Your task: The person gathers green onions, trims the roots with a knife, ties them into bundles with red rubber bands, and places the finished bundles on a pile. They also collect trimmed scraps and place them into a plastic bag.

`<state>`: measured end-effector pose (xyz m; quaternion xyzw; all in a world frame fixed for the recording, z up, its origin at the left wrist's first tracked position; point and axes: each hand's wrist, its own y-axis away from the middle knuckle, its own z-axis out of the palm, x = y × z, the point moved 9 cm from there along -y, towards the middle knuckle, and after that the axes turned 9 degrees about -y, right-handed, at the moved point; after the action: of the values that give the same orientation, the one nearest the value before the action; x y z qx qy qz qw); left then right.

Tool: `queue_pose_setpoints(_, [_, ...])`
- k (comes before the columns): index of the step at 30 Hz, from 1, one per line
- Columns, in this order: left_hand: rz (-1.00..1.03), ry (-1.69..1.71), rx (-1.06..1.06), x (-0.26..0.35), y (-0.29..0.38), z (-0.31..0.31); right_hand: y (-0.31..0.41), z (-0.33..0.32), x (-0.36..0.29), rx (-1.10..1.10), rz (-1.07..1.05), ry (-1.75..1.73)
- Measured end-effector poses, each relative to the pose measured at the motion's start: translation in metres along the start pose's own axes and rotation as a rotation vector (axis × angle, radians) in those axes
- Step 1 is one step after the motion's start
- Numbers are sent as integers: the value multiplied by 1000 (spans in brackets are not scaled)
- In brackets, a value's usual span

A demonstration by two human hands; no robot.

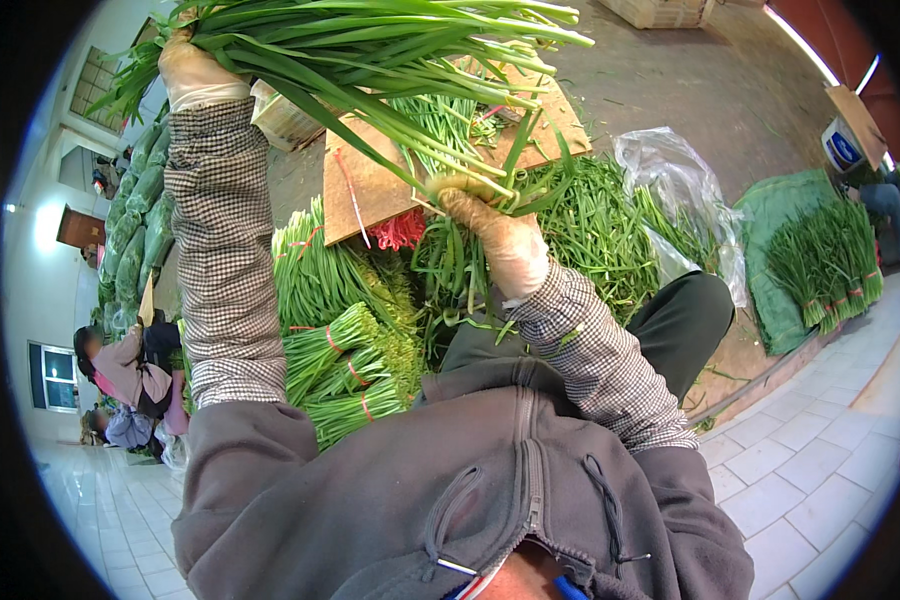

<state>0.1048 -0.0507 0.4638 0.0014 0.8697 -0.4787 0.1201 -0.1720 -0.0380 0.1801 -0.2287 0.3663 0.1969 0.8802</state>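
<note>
A large bunch of garlic chives [375,52] is held out sideways at the top of the view, its pale cut ends to the right. My left hand [195,71], in a thin translucent glove, is closed round its leafy end. Below the cut ends, my gloved right hand [506,240] pinches a few drooping chive stalks [469,165]; its fingertips are blurred. Under the bunch lies a wooden board [375,184] with more chives [439,124] on it. Red ties [399,229] hang at the board's near edge.
Red-banded chive bundles [345,360] lie left of my lap. Loose leaves [600,232] are heaped right, beside a clear plastic bag [671,161]. Farther right, bundles [825,259] stand on green sacking [769,217]. A person [131,367] sits far left near stacked green bags [139,202].
</note>
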Motion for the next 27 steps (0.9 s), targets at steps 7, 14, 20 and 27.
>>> queue_pose_setpoints(7, [-175,522,-29,-43,5,6,50,-82,44,163,393,-77])
queue_pose_setpoints(14, [-524,1799,-23,-61,54,65,96,-157,91,-323,909,1379])
queue_pose_setpoints(20, [-53,2602,-287,57,67,55,35,-49,53,-354,488,-213])
queue_pose_setpoints(27, [-113,2609,-472,89,61,47,8,-13,31,-204,358,-224])
